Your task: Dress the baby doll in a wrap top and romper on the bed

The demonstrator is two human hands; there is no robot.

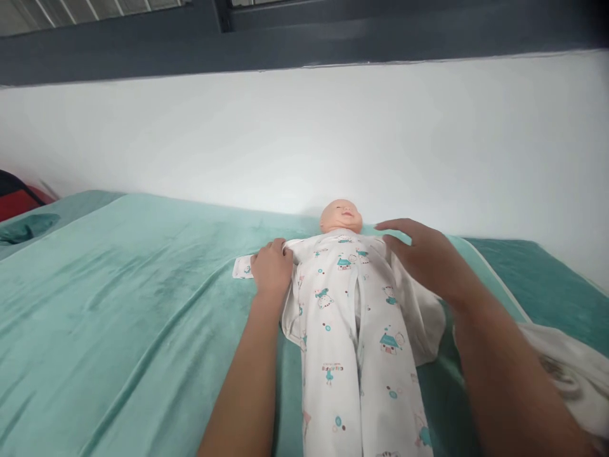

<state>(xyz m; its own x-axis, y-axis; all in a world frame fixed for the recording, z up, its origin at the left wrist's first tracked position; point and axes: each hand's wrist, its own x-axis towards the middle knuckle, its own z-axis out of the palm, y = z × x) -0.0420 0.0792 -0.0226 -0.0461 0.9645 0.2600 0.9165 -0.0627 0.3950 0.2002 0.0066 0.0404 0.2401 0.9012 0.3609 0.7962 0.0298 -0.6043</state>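
Observation:
A baby doll lies on its back, its bald head (341, 216) close to the wall. White baby pants (328, 317) or a romper, printed with teal houses and animals, cover its body and run toward me; the lower end is cut off by the frame. My left hand (273, 266) is closed over the left sleeve, whose white cuff (242, 267) sticks out beyond my fingers. At the opposite shoulder is my right hand (423, 254), thumb and forefinger apart, the thumb by the cloth. Loose white cloth (423, 320) spreads below it.
A teal plush sheet (143, 285) covers the bed, with a fold running lengthwise. Behind stands a white wall (238, 139) under a dark window frame (143, 51). Crumpled white cloth (571, 362) lies at the right, and a red and black object (19, 197) at the far left.

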